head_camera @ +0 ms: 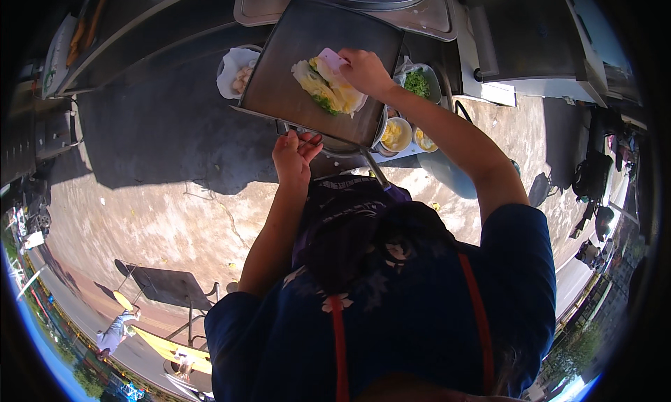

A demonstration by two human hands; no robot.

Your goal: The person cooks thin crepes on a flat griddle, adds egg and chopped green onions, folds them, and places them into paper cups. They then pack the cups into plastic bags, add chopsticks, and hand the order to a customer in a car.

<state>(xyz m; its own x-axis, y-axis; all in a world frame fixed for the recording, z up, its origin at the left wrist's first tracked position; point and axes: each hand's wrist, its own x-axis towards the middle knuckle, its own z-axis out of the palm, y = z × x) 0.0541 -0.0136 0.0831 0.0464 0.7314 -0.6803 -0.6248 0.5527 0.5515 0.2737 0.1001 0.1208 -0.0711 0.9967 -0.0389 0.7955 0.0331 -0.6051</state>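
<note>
A dark metal tray (272,61) with a raised rim is tilted in front of me. On it lies a flat pale yellow and green food (327,90), folded or layered, perhaps a filled roll or pancake. My right hand (364,72) grips a pink plastic scraper (330,60), its edge at the top of the food. At the tray's near edge, my left hand (298,150) has its fingers curled around a thin metal handle (309,140). A longer metal handle (376,170) sticks out towards me, right of my left hand.
Left of the tray, a lined bowl (228,77) holds pale pieces. To the right stand a container of chopped greens (418,83) and cups of yellow food (396,135). Beyond is a large tray (445,19). A dark stool or small table (175,287) stands behind, lower left.
</note>
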